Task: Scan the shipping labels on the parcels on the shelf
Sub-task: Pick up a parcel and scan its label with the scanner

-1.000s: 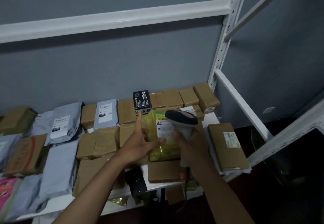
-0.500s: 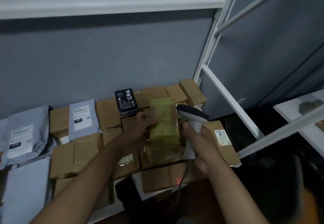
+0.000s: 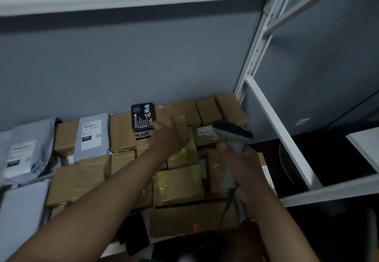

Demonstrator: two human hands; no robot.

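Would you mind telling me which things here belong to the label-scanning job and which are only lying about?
Belonging to the job:
- barcode scanner, gripped by the right hand
- left hand, reaching over the yellow-green parcel
- grey mailer bag marked 231
- brown cardboard parcels
- black printed box

Just lying about:
- white shelf frame
- grey wall

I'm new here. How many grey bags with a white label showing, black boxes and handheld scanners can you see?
grey bags with a label showing: 2
black box: 1
scanner: 1
Total: 4
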